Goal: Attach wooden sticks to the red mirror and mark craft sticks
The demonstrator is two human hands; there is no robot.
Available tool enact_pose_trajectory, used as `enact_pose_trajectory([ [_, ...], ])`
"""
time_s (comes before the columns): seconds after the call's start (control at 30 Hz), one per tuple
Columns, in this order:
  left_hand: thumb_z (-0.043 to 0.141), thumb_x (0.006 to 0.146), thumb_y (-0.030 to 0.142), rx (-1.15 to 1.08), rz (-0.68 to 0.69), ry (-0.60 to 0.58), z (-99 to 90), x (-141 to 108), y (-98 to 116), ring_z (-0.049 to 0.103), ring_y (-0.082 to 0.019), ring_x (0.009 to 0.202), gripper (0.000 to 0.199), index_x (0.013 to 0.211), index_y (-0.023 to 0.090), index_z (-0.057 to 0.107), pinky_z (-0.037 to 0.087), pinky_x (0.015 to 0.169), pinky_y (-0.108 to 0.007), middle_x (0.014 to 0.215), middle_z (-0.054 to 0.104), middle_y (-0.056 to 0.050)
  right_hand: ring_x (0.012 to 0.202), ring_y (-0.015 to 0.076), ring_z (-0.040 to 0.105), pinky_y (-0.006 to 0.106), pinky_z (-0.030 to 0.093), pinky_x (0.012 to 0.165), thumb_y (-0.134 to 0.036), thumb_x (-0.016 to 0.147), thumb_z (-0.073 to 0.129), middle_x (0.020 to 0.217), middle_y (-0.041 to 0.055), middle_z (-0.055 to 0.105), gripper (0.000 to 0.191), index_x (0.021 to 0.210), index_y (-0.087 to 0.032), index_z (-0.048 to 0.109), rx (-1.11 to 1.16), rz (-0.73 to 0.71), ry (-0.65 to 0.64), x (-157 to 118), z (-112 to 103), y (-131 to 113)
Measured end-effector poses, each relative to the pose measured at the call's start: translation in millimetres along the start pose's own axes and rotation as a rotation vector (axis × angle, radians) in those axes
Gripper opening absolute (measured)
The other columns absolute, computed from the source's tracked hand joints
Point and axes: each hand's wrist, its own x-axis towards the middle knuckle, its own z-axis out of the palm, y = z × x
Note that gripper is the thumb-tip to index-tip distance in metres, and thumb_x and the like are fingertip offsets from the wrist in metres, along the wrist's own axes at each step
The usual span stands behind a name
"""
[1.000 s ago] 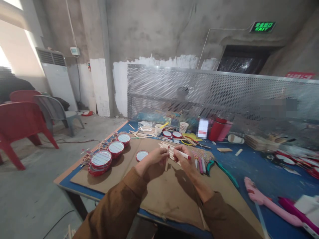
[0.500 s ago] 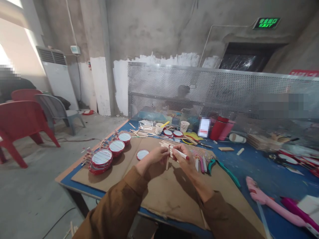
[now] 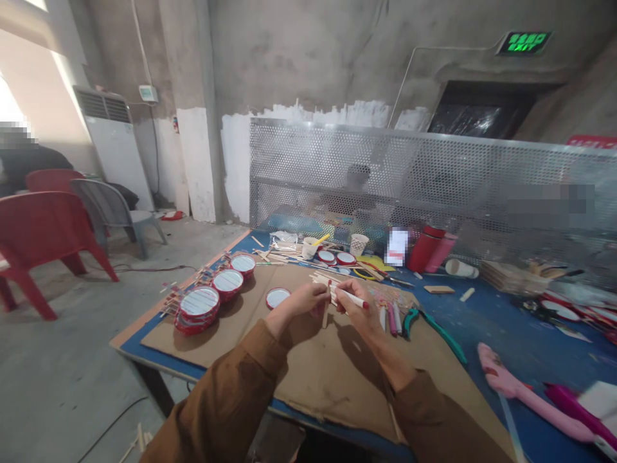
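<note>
My left hand (image 3: pixel 308 301) pinches a thin wooden stick (image 3: pixel 326 316), which points down below the fingers above the cardboard. Close on its right, my right hand (image 3: pixel 359 307) grips a white marker (image 3: pixel 351 296) with a red end; its tip side is at the stick's upper part, by the left fingertips. More pale sticks (image 3: pixel 319 278) lie just behind both hands. A round red-rimmed piece (image 3: pixel 278 297) with a white face rests left of my left hand. Whether the marker touches the stick is too small to tell.
Stacked red-rimmed rounds (image 3: pixel 198 302) line the cardboard's (image 3: pixel 216 347) left side. Right of my hands are teal-handled pliers (image 3: pixel 441 334), capped markers and a pink glue gun (image 3: pixel 530 392). Cups, a lit phone (image 3: pixel 397 247) and a red bottle (image 3: pixel 426 249) stand before the perforated metal screen (image 3: pixel 308 167).
The view has shifted slightly. Both hands keep nearly the same pose, with the marker still held close to the stick.
</note>
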Motion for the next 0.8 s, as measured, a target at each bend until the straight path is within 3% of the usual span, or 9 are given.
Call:
enact_pose_trajectory([
  [0.4,0.056,0.087,0.039,-0.054,-0.024,-0.042,0.7,3.0,-5.8,0.048,-0.01,0.05,0.029,0.069,0.017,0.05,0.037,0.049,-0.022,0.056,0.051,0.001,0.051,0.0125,0.054,0.024,0.042,0.049,-0.046,0.079,0.062,0.061,-0.002,0.06,0.026,0.082,-0.021,0.056,0.006,-0.013,-0.003,-0.2,1.1,-0.1],
  [0.8,0.059,0.086,0.036,-0.073,-0.032,-0.024,1.0,4.8,-6.7,0.046,-0.01,0.049,0.03,0.065,0.017,0.049,0.036,0.048,-0.022,0.053,0.049,0.002,0.052,0.0134,0.055,0.025,0.043,0.05,-0.047,0.078,0.062,0.061,-0.0013,0.06,0.028,0.081,-0.021,0.056,-0.01,0.009,0.001,-1.0,1.1,-7.8],
])
